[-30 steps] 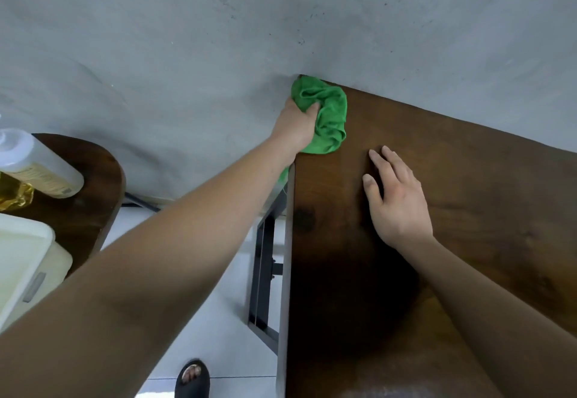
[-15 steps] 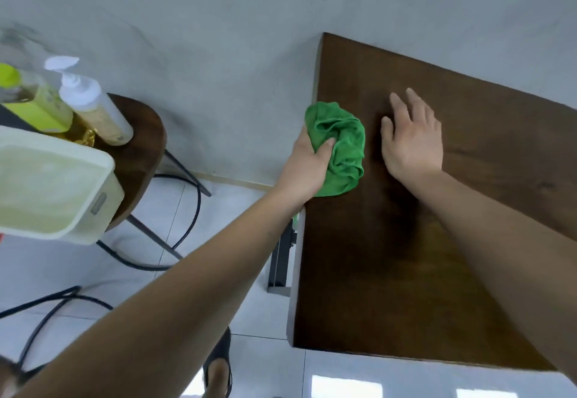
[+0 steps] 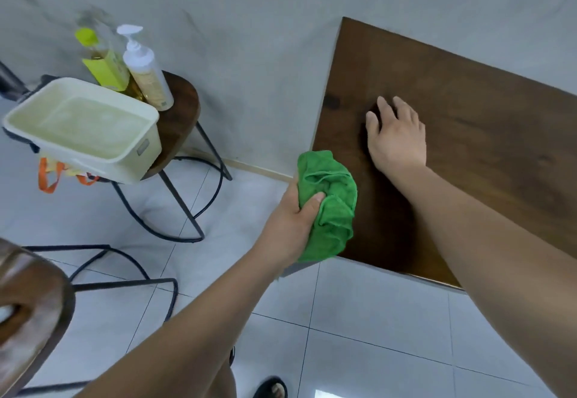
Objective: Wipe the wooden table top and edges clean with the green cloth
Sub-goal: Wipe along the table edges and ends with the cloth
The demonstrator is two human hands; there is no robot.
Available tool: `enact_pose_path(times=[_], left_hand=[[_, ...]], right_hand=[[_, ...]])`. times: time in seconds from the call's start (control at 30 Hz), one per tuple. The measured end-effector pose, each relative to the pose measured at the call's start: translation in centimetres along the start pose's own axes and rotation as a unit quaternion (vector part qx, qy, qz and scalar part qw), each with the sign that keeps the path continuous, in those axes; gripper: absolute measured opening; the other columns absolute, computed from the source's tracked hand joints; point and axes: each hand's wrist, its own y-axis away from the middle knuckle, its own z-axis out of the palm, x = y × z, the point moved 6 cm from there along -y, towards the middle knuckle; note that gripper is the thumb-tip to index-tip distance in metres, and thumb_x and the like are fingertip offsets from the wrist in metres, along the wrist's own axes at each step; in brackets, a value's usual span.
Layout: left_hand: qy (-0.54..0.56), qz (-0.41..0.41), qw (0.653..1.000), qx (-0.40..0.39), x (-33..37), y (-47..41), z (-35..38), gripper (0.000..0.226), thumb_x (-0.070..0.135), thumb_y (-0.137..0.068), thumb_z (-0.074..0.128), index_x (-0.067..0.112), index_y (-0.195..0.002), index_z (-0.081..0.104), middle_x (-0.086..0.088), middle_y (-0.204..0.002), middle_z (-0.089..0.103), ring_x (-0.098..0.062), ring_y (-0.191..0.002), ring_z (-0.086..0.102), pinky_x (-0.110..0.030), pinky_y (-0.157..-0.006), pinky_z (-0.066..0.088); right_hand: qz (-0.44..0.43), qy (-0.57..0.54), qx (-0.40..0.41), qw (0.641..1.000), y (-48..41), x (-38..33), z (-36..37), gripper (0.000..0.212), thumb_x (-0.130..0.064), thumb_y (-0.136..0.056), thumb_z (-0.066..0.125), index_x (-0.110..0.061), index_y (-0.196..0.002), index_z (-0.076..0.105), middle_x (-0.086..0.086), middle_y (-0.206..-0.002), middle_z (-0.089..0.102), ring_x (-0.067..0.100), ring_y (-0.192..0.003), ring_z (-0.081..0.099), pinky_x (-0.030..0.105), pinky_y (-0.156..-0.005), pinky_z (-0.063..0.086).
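The left hand (image 3: 292, 219) has its grip closed around a bunched green cloth (image 3: 331, 207), thumb pressed into the folds, holding it against the left edge of the dark brown wooden counter (image 3: 468, 135) near its lower left corner, at centre frame. The right hand (image 3: 396, 135) lies flat on the counter top, fingers spread, pinching nothing. At upper left, a round dark wooden stool (image 3: 178, 116) carries a cream plastic basin (image 3: 84, 129), a white pump bottle (image 3: 146, 73) and a yellow-labelled bottle (image 3: 100, 57).
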Motion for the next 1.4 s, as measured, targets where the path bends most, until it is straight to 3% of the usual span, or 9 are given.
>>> enact_pose_path(times=[0.1, 0.23, 0.5, 0.7, 0.93, 1.07, 1.27, 1.4], left_hand=[[0.013, -0.008, 1.000, 0.007, -1.2, 2.6, 0.1, 0.034, 0.045, -0.114, 0.054, 0.067, -0.137, 0.044, 0.045, -0.116, 0.070, 0.019, -0.107, 0.067, -0.001, -0.081, 0.049], [0.003, -0.020, 1.000, 0.022, -1.0, 2.1, 0.2, 0.031, 0.047, -0.114, 0.054, 0.059, -0.141, 0.048, 0.048, -0.107, 0.069, 0.023, -0.101, 0.065, 0.000, -0.076, 0.047], [-0.053, 0.001, 0.999, 0.001, 3.7, -7.5, 0.5, 0.056, 0.056, -0.112, 0.049, 0.041, -0.165, 0.040, 0.017, -0.132, 0.062, -0.014, -0.127, 0.063, -0.033, -0.109, 0.049], [-0.095, 0.018, 0.995, 0.005, 8.2, -18.8, 1.5, 0.059, 0.053, -0.115, 0.044, 0.028, -0.167, 0.039, -0.002, -0.155, 0.061, -0.026, -0.139, 0.059, -0.036, -0.115, 0.045], [-0.105, 0.024, 0.994, 0.014, 12.6, -30.4, 2.4, 0.058, 0.048, -0.116, 0.045, 0.025, -0.168, 0.037, -0.006, -0.154, 0.061, -0.029, -0.139, 0.059, -0.029, -0.100, 0.042], [-0.104, 0.024, 0.994, 0.008, 14.3, -35.1, 2.7, 0.058, 0.048, -0.116, 0.045, 0.024, -0.169, 0.036, -0.008, -0.155, 0.060, -0.030, -0.139, 0.059, -0.031, -0.105, 0.046], [-0.117, 0.024, 0.993, 0.006, 15.7, -39.4, 2.9, 0.061, 0.049, -0.116, 0.043, 0.020, -0.169, 0.034, -0.008, -0.156, 0.059, -0.025, -0.135, 0.059, -0.027, -0.098, 0.041], [-0.151, 0.029, 0.988, 0.023, 16.1, -40.3, 3.0, 0.061, 0.050, -0.116, 0.042, 0.017, -0.167, 0.036, -0.011, -0.153, 0.060, -0.030, -0.136, 0.060, -0.027, -0.096, 0.039]], right_hand=[[0.006, -0.009, -0.010, 1.000, 0.0, 0.2, 0.0, 0.069, -0.062, -0.112, 0.022, -0.025, -0.168, 0.040, 0.012, -0.175, 0.034, 0.033, -0.162, 0.028, 0.055, -0.131, 0.023], [0.001, -0.010, -0.008, 1.000, 0.1, 0.2, 0.0, 0.068, -0.060, -0.113, 0.023, -0.024, -0.168, 0.041, 0.012, -0.175, 0.033, 0.033, -0.163, 0.027, 0.056, -0.132, 0.022], [-0.005, -0.010, 0.001, 1.000, -0.6, 0.6, 0.7, 0.063, -0.056, -0.115, 0.027, -0.025, -0.167, 0.042, 0.010, -0.175, 0.033, 0.031, -0.163, 0.026, 0.055, -0.131, 0.022], [-0.016, -0.030, 0.029, 0.999, -0.5, 1.0, 0.6, 0.054, -0.042, -0.118, 0.032, -0.020, -0.166, 0.043, 0.009, -0.174, 0.035, 0.031, -0.160, 0.031, 0.054, -0.129, 0.027], [-0.004, -0.012, 0.014, 1.000, -0.9, 1.3, 0.9, 0.055, -0.047, -0.118, 0.032, -0.023, -0.166, 0.042, 0.003, -0.175, 0.034, 0.024, -0.161, 0.030, 0.049, -0.130, 0.025], [0.001, 0.002, 0.008, 1.000, -1.0, 1.4, 0.9, 0.054, -0.048, -0.118, 0.033, -0.026, -0.166, 0.042, 0.001, -0.175, 0.034, 0.021, -0.162, 0.028, 0.047, -0.130, 0.026], [0.013, 0.006, -0.021, 1.000, -1.3, 1.4, 1.0, 0.057, -0.056, -0.116, 0.025, -0.035, -0.168, 0.034, -0.007, -0.177, 0.027, 0.014, -0.164, 0.019, 0.044, -0.131, 0.021], [0.011, 0.018, -0.013, 1.000, -1.3, 1.5, 0.8, 0.055, -0.054, -0.116, 0.029, -0.033, -0.167, 0.038, -0.005, -0.176, 0.031, 0.016, -0.164, 0.024, 0.041, -0.129, 0.021]])
